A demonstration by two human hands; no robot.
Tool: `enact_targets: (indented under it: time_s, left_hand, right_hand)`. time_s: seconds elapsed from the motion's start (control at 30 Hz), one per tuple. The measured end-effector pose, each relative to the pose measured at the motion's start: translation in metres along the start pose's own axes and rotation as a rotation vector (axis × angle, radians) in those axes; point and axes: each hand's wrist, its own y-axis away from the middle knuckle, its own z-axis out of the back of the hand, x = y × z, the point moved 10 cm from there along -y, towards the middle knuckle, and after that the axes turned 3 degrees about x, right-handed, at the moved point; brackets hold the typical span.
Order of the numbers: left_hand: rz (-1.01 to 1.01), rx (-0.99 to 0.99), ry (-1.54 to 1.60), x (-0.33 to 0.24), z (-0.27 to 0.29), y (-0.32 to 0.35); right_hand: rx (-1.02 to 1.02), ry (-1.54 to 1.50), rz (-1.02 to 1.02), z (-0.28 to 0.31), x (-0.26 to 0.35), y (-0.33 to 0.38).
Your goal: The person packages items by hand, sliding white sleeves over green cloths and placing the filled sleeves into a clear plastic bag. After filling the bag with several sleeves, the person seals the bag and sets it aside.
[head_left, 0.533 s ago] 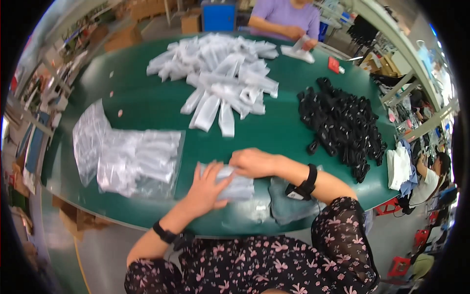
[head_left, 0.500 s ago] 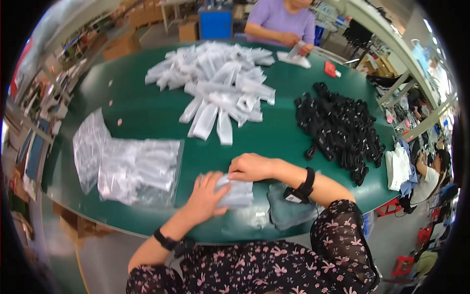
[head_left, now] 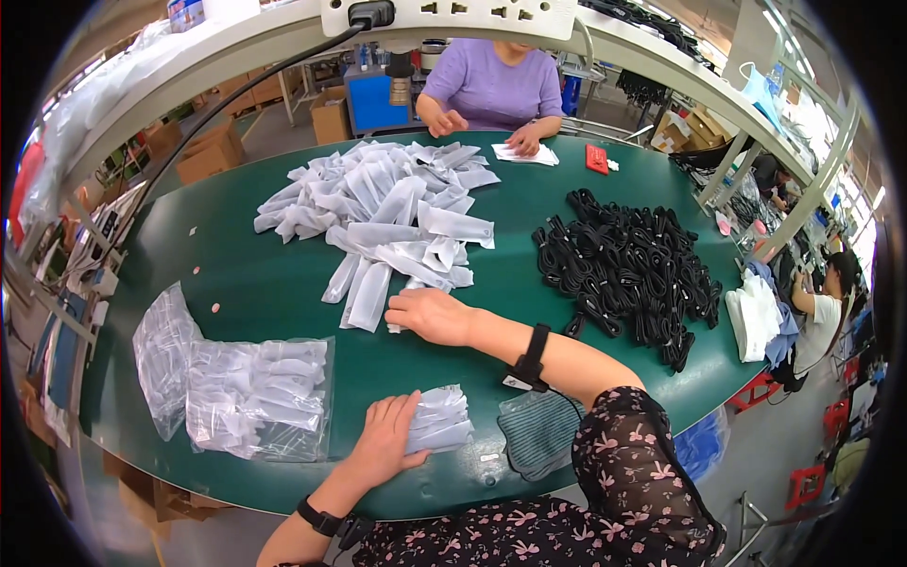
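My left hand (head_left: 381, 442) is closed on the left side of a small stack of frosted white packets (head_left: 440, 421) lying on the green table (head_left: 501, 378). Its thumb runs along the stack's near edge. Farther off, my right hand (head_left: 431, 317) reaches the near end of a large heap of the same white packets (head_left: 378, 203). Its curled fingers grip a packet there, mostly hidden under the hand.
Two clear bags of white packets (head_left: 255, 402) lie at the left. Bundled black cables (head_left: 628, 274) are heaped at the right. Near me is a grey-green striped cloth (head_left: 543, 435). A person in purple (head_left: 496, 85) sits opposite, below a shelf rail with a power strip (head_left: 453, 19).
My right hand has left the small stack and moved forward to the heap. The left hand stays at the stack. My view has tilted up, and the other person's hands have moved apart.
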Motion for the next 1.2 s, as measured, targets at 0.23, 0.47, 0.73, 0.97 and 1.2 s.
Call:
enact_targets:
  time_s: [0.23, 0.47, 0.73, 0.97, 1.2]
  left_hand:
    - [-0.031, 0.053, -0.062, -0.002, -0.002, -0.004]
    - [0.009, 0.046, -0.020, 0.003, -0.005, 0.001]
    - [0.042, 0.029, -0.111, -0.006, 0.014, -0.005]
    - [0.080, 0.097, -0.143, 0.008, 0.009, -0.013]
    - [0.076, 0.117, 0.058, 0.022, -0.012, 0.002]
  right_hand:
    - [0.046, -0.198, -0.147, 0.003, 0.024, -0.005]
    - [0.185, -0.259, -0.382, -0.018, 0.018, 0.028]
    - [0.537, -0.449, -0.419, -0.057, 0.025, 0.061]
    - [0.312, -0.569, -0.353, -0.042, 0.035, 0.059]
    - [0.325, -0.474, -0.192, -0.014, 0.087, 0.085]
